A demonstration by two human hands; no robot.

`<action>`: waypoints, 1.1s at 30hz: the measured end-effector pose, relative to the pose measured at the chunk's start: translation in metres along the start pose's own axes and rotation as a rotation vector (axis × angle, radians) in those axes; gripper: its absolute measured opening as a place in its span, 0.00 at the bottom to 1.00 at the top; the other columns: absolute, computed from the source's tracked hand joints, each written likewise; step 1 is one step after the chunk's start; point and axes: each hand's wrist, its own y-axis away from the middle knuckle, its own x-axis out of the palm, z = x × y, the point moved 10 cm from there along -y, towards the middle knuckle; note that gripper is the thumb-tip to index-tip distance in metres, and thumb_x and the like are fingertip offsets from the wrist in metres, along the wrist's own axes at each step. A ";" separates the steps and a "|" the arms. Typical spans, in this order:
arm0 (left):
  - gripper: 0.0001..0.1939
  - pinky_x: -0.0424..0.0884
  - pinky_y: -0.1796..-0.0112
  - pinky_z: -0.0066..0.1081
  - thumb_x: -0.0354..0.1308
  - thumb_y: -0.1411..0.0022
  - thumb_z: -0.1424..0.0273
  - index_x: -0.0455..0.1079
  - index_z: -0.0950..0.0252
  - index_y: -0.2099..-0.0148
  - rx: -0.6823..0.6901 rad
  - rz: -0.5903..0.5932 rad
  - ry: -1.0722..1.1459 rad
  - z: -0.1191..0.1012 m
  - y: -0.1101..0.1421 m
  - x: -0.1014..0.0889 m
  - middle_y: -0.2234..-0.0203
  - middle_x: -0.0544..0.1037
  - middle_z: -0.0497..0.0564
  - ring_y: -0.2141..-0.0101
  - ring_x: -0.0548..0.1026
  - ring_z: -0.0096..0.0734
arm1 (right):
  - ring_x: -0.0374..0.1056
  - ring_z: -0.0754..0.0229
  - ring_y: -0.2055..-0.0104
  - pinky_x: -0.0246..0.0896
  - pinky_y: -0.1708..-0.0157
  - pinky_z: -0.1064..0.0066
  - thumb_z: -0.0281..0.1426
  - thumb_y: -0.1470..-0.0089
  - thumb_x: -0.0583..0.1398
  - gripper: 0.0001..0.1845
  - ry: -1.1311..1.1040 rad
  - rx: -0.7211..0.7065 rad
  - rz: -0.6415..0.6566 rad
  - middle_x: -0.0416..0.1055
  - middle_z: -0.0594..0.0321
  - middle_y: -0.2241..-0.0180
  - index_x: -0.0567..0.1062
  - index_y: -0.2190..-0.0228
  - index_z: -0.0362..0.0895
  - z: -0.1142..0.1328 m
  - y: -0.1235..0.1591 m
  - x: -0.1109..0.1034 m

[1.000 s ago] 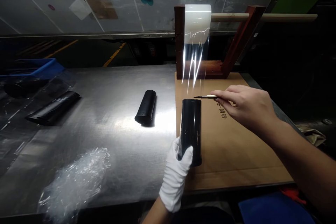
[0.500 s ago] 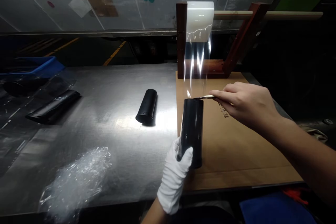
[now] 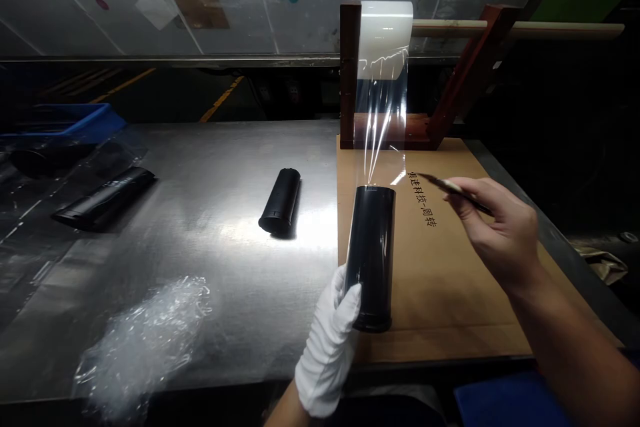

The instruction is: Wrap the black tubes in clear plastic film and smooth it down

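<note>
**Upright hold, fine pinch**

The white cotton-gloved fingers (image 3: 347,293) of the left hand (image 3: 327,347) were closed around the lower part of a glossy black cylinder (image 3: 371,260), which stood upright at the left edge of a brown cardboard sheet (image 3: 450,300). The fingertips of the bare right hand (image 3: 500,233) were pinched narrowly on a slim pale-handled tool with a dark point (image 3: 453,187), held apart from the cylinder. A clear plastic film (image 3: 383,133) hung from a film roll (image 3: 385,33) on a wooden dowel (image 3: 520,29) in a dark red-brown wooden stand (image 3: 350,67), reaching the cylinder's top (contact not certain from this view). On the brushed steel table (image 3: 200,167) to the left lay a shorter black tube (image 3: 280,201) and a crumpled bubble wrap (image 3: 143,347).
</note>
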 end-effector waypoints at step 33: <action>0.12 0.69 0.59 0.32 0.59 0.41 0.63 0.65 0.59 0.56 0.052 -0.188 -0.684 -0.012 0.027 -0.029 0.66 0.75 0.48 0.64 0.73 0.33 | 0.63 0.51 0.51 0.57 0.51 0.54 0.27 0.43 0.53 0.14 0.312 -0.155 0.624 0.71 0.52 0.54 0.76 0.59 0.46 -0.048 0.071 0.140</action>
